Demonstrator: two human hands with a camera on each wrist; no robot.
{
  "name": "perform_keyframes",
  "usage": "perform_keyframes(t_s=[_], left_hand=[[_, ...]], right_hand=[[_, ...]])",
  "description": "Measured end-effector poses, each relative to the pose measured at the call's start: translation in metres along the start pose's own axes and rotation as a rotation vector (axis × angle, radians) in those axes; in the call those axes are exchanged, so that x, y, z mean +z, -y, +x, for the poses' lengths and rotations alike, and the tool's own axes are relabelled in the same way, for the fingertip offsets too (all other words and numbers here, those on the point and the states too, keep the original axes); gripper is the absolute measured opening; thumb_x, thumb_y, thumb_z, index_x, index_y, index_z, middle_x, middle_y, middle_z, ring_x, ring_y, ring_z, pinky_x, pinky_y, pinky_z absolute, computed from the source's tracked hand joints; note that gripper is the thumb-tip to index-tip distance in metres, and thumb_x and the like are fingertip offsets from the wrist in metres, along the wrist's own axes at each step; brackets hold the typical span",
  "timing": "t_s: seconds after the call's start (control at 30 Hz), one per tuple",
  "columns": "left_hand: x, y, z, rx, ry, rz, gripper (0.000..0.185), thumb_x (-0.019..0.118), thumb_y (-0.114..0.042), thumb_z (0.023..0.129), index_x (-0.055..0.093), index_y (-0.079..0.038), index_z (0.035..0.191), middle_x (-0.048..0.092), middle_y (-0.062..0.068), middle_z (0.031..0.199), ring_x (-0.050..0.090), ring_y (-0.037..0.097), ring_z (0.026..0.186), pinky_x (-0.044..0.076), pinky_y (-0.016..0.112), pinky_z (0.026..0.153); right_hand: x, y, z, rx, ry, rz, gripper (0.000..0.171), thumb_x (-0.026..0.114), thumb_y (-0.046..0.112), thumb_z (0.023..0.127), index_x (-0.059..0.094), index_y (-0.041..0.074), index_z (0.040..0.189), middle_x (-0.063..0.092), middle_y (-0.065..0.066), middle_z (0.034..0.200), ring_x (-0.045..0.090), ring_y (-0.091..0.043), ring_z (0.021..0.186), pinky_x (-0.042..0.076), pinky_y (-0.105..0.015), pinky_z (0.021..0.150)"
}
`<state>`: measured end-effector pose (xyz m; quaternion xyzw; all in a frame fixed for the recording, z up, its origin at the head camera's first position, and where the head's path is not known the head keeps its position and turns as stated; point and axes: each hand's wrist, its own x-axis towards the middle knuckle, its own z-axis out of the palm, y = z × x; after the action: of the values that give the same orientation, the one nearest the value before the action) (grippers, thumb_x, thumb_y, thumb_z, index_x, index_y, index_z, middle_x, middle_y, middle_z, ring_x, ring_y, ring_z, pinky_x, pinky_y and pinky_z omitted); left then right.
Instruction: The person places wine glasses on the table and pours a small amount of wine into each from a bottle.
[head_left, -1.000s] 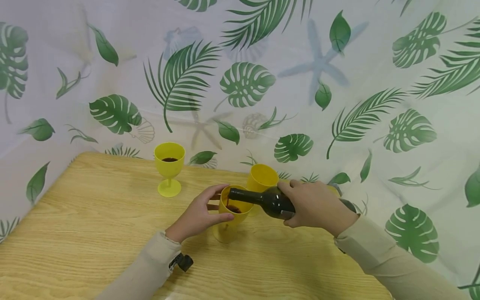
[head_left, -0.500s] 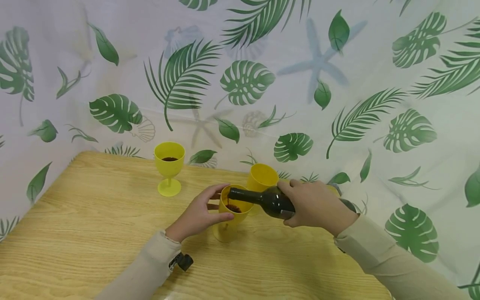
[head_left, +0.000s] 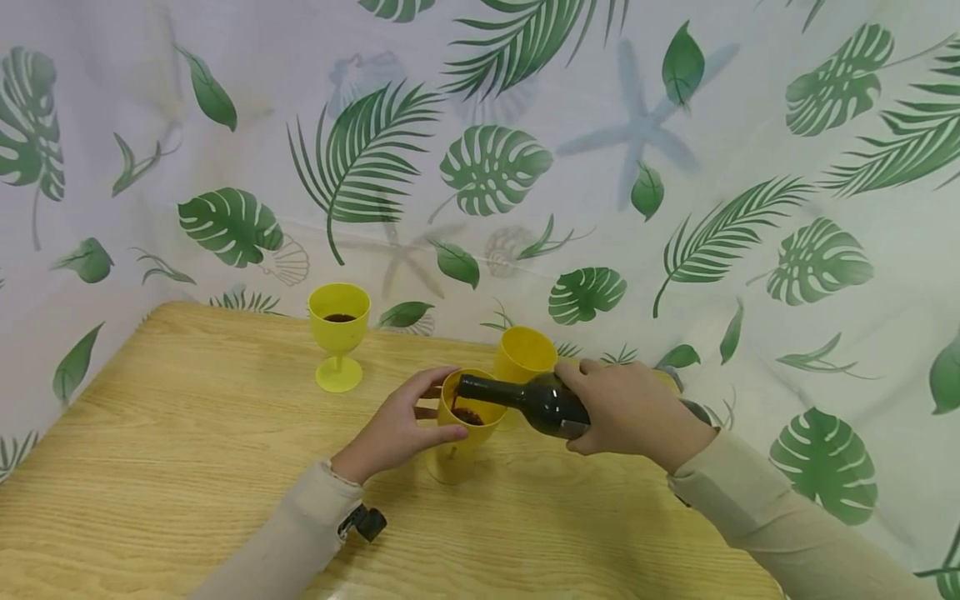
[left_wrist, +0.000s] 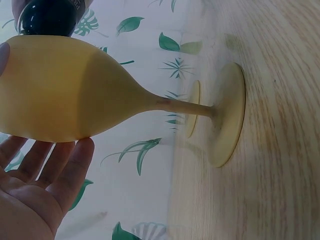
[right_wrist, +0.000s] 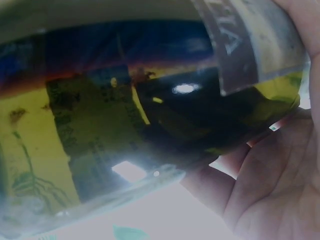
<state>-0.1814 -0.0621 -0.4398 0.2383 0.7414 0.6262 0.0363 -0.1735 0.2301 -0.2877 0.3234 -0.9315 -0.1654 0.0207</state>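
Note:
My left hand [head_left: 397, 429] holds a yellow goblet [head_left: 467, 440] by its bowl, thumb on the near side and fingers on the far side. In the left wrist view the goblet's foot [left_wrist: 230, 117] stands on the wooden table. My right hand [head_left: 633, 408] grips a dark glass wine bottle [head_left: 551, 406], tilted nearly level, with its mouth over the goblet. A thin dark stream runs from the mouth to the dark liquid [head_left: 468, 416] inside. In the right wrist view, liquid and part of a label [right_wrist: 240, 50] show on the bottle.
Another yellow goblet [head_left: 339, 333] with dark liquid stands at the back left of the table [head_left: 187, 433]. A third yellow goblet [head_left: 525, 354] stands just behind the bottle's neck, partly hidden. A leaf-patterned curtain [head_left: 480, 250] hangs along the table's back edge.
Both hands, the goblet and the bottle keep their places. The dark stream goes on running, and the liquid's surface in the held goblet looks more rippled than a second ago.

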Motion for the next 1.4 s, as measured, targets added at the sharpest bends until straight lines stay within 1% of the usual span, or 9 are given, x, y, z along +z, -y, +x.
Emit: perform_keyframes(t_s=[0.27, 0.47, 1.07, 1.2, 1.4], left_hand=[[0.0011, 0.0022, -0.0004, 0.009, 0.000, -0.004, 0.079, 0.085, -0.027, 0.089, 0.044, -0.017, 0.156, 0.053, 0.001, 0.148, 0.051, 0.028, 0.134, 0.050, 0.051, 0.107], [0.0012, 0.0028, -0.0007, 0.002, -0.001, 0.002, 0.078, 0.085, -0.028, 0.089, 0.045, -0.022, 0.155, 0.054, 0.001, 0.147, 0.052, 0.026, 0.133, 0.050, 0.050, 0.107], [0.0022, 0.0011, -0.0013, -0.001, -0.001, 0.005, 0.078, 0.085, -0.029, 0.089, 0.045, -0.021, 0.156, 0.053, 0.002, 0.148, 0.052, 0.026, 0.132, 0.050, 0.050, 0.108], [0.0027, 0.0016, -0.0014, -0.003, -0.002, 0.003, 0.079, 0.085, -0.030, 0.088, 0.045, -0.020, 0.156, 0.053, 0.004, 0.148, 0.052, 0.027, 0.133, 0.050, 0.050, 0.108], [0.0034, 0.0027, -0.0015, -0.007, -0.002, -0.001, 0.078, 0.085, -0.030, 0.088, 0.045, -0.022, 0.155, 0.053, 0.004, 0.148, 0.052, 0.030, 0.133, 0.049, 0.050, 0.108]], right_hand=[[0.0009, 0.0003, -0.0004, 0.008, 0.013, -0.002, 0.075, 0.092, 0.059, 0.063, 0.055, 0.017, 0.113, 0.062, -0.001, 0.088, 0.053, -0.016, 0.058, 0.052, -0.035, 0.051], [0.0011, 0.0006, -0.0002, 0.010, 0.014, 0.003, 0.074, 0.092, 0.058, 0.063, 0.055, 0.017, 0.113, 0.062, 0.000, 0.088, 0.054, -0.015, 0.059, 0.052, -0.034, 0.051], [0.0010, 0.0008, -0.0010, 0.013, 0.019, 0.015, 0.073, 0.093, 0.056, 0.063, 0.055, 0.017, 0.112, 0.063, -0.001, 0.088, 0.055, -0.016, 0.060, 0.052, -0.035, 0.052], [0.0013, 0.0009, -0.0012, 0.012, 0.020, 0.011, 0.074, 0.093, 0.057, 0.063, 0.055, 0.017, 0.112, 0.063, -0.001, 0.088, 0.055, -0.016, 0.060, 0.053, -0.036, 0.052], [0.0002, 0.0016, -0.0019, 0.014, 0.023, 0.008, 0.073, 0.093, 0.057, 0.063, 0.055, 0.017, 0.112, 0.063, -0.002, 0.089, 0.056, -0.017, 0.061, 0.054, -0.036, 0.053]])
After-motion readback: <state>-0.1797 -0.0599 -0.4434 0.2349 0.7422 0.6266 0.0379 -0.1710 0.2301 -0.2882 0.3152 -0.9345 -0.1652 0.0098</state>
